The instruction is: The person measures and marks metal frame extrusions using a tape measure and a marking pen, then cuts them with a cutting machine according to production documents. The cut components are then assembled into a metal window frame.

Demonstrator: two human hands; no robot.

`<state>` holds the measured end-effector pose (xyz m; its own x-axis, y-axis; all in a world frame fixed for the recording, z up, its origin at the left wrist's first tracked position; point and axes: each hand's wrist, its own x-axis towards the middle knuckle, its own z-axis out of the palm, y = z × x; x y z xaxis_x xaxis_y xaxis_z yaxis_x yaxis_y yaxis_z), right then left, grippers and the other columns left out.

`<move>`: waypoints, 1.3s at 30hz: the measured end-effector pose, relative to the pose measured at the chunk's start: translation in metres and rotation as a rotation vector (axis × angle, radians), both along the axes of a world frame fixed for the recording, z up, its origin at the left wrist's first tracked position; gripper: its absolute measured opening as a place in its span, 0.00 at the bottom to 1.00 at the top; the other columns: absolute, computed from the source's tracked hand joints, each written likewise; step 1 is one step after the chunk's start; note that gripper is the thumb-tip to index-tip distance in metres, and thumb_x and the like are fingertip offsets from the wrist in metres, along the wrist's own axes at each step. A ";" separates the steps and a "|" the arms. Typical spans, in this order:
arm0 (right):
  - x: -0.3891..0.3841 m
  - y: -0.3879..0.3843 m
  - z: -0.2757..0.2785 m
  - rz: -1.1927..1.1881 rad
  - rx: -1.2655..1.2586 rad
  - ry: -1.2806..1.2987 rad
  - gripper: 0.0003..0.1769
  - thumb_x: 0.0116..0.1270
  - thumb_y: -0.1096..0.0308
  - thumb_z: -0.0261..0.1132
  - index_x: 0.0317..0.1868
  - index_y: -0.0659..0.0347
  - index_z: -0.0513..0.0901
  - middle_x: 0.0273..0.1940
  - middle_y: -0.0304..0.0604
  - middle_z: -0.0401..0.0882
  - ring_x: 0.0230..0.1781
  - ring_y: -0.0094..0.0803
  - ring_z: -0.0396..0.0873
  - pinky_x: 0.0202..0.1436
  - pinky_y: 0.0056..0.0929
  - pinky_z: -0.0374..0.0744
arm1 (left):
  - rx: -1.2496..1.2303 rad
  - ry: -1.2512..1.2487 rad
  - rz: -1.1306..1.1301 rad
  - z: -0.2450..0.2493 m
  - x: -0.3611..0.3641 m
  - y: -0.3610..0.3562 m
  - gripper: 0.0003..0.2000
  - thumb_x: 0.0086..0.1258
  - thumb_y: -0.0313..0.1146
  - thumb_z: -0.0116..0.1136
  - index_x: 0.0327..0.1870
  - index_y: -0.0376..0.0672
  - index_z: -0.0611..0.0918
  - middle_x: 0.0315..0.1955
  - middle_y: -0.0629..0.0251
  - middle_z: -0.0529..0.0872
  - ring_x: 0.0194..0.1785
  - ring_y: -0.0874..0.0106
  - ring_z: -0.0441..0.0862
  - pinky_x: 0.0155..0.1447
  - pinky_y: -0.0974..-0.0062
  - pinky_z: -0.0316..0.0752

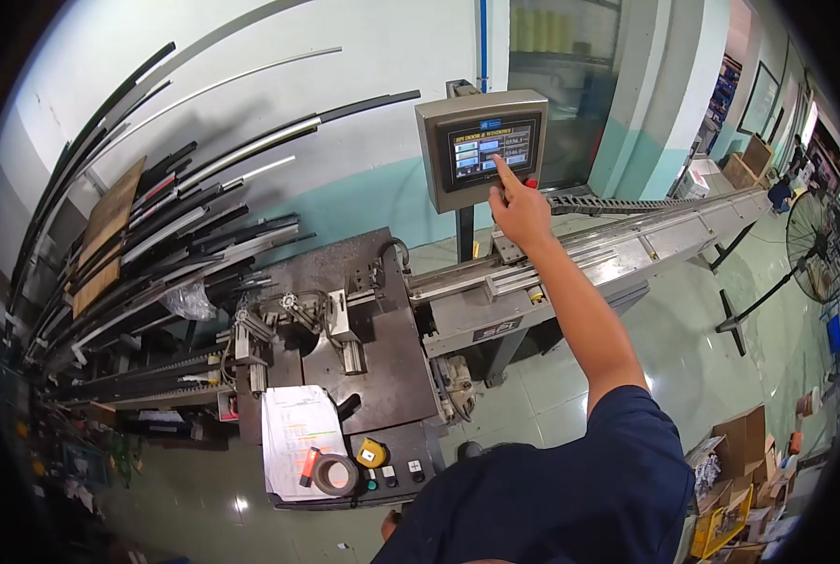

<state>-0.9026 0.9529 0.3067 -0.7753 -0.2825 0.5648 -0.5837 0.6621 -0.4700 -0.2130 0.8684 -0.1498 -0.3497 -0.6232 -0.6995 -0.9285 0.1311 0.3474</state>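
Observation:
My right hand (523,209) reaches up to a grey boxed control panel (436,155). Its index finger is stretched out to the lit touchscreen (489,150), the other fingers are curled, and it holds nothing. A red button (532,183) sits at the panel's lower right, beside the hand. Low in the view, only a small part of my left hand (389,524) shows beside my dark shirt, below the machine table's front edge; its fingers are hidden.
A dark machine table (382,395) carries clamps (340,320), printed papers (293,423), a tape roll (334,475), an orange-and-black tool (308,467) and a yellow button box (371,453). Long profiles (185,207) lean left. A rail bed (627,254) runs right towards a fan (815,244).

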 end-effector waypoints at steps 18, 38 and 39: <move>-0.022 -0.003 -0.013 0.042 0.034 0.190 0.31 0.71 0.61 0.66 0.75 0.33 0.79 0.25 0.50 0.83 0.27 0.52 0.84 0.35 0.51 0.82 | 0.144 -0.047 0.201 0.010 -0.021 -0.025 0.28 0.74 0.41 0.63 0.71 0.35 0.78 0.56 0.49 0.88 0.61 0.58 0.84 0.67 0.64 0.79; -0.024 0.004 -0.012 0.023 0.052 0.168 0.31 0.65 0.63 0.66 0.70 0.35 0.84 0.26 0.47 0.85 0.28 0.49 0.86 0.33 0.49 0.82 | 0.137 -0.026 0.193 0.014 -0.025 -0.029 0.21 0.77 0.42 0.58 0.64 0.37 0.81 0.50 0.54 0.87 0.54 0.61 0.83 0.59 0.64 0.78; -0.023 0.005 -0.011 0.022 0.063 0.162 0.31 0.65 0.63 0.66 0.71 0.36 0.84 0.25 0.47 0.85 0.28 0.49 0.86 0.33 0.49 0.82 | 0.135 -0.025 0.195 0.014 -0.026 -0.028 0.21 0.77 0.42 0.58 0.63 0.37 0.81 0.49 0.54 0.87 0.53 0.61 0.83 0.58 0.64 0.78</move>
<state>-0.9258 0.9579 0.2954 -0.6686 -0.3375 0.6626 -0.6634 0.6734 -0.3263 -0.2385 0.8401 -0.1359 -0.2135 -0.5778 -0.7878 -0.9403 -0.0972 0.3262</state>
